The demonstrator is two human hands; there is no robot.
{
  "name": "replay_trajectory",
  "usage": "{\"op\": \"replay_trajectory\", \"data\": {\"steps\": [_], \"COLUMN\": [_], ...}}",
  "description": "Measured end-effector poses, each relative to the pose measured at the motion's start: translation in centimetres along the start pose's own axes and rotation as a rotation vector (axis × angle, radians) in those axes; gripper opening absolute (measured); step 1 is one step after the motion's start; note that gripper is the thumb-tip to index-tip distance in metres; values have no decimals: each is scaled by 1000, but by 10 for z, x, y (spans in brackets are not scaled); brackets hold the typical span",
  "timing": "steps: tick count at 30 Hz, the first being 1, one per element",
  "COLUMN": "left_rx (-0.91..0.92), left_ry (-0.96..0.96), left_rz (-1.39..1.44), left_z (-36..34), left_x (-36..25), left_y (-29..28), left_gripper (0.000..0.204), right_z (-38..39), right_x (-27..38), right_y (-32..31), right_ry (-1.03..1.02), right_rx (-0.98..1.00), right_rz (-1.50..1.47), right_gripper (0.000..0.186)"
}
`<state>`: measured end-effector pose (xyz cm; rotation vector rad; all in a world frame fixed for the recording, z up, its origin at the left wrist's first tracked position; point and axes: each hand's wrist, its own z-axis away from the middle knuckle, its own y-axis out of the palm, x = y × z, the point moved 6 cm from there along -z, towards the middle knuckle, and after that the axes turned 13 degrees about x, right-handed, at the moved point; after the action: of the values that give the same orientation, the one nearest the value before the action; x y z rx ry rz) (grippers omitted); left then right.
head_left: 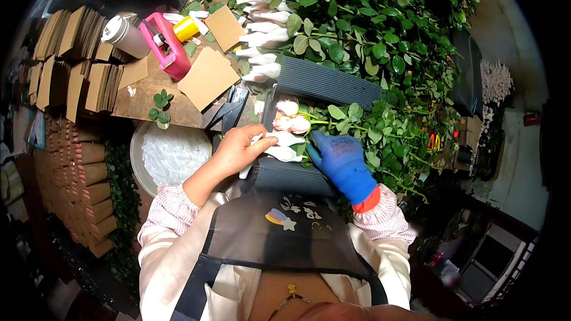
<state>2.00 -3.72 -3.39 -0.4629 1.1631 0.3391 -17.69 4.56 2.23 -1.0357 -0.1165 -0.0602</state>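
Note:
My bare left hand (239,150) pinches a white mesh sleeve (284,138) that covers a flower head, thumb and forefinger together at its end. A second sleeved bud (284,154) lies just below it. My right hand (340,159), in a blue knitted glove, curls at the base of these sleeved heads, where their stems begin; its fingertips are partly hidden among leaves. Just above, pale pink roses (292,123) lie bare in a dark ribbed trough (294,178), their leafy stems (363,125) running right.
More sleeved roses (264,38) are piled beyond, heads leftward. Brown card sheets (208,77), a pink container (166,46), a yellow roll (187,28) and a white-lidded bottle (125,37) stand on the wooden table. Below its edge is a tub (138,154) of white sleeves. Cardboard stacks (77,172) line the left.

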Motion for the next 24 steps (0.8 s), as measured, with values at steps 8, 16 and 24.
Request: {"op": "replay_trajectory", "data": {"steps": [8,16,24], "left_rx": [-322,130,-129], "left_ry": [30,-35,98], "left_rz": [445,-104,9], "left_z": [30,13,19], "left_x": [11,-12,-11], "left_y": [-39,-9,-5], "left_gripper": [26,30,24], "right_z": [-2,5,-14], "right_x": [-4,19,25], "right_y": [4,-13,-3], "right_ry": [7,-239,-211], "right_rx": [-29,87,234], "right_rz": [-14,-43,60], "right_gripper": [26,31,30]}}
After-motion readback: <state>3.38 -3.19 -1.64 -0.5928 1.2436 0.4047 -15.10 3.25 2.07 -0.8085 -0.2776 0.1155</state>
